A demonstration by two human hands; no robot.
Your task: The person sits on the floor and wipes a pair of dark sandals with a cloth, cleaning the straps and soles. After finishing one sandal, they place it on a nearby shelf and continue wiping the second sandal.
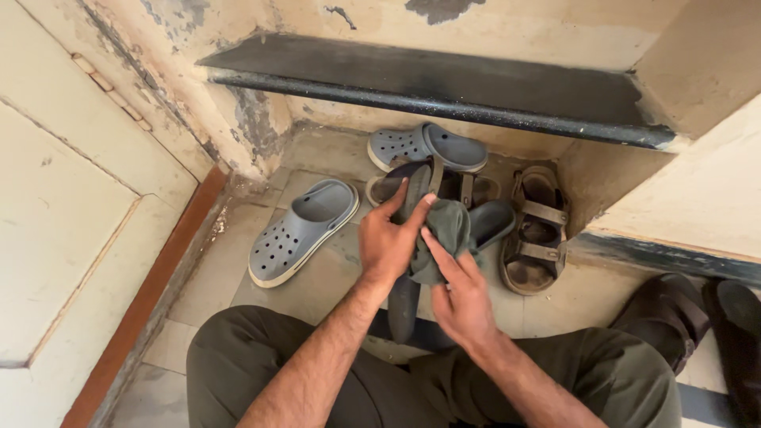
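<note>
Dark sandal (406, 305), gripped by left hand (386, 242), may slip if right hand (462, 297), clutching green cloth (444, 238), rubs hard.

In my left hand (386, 246) is a long dark rubbery sandal (406, 293), smooth and matt. My right hand (461, 299) presses a soft, crumpled olive-green cloth (444, 238) against it. The two grey perforated clogs (301, 230) look like moulded plastic foam with a dull, dusty finish. The brown strapped sandals (535, 234) seem worn leather or synthetic, scuffed and grimy. The floor tiles (317, 281) are dull stone, stained. The black stone shelf (444, 83) has a faint sheen, above flaking, rough painted plaster walls (238, 119).
</note>
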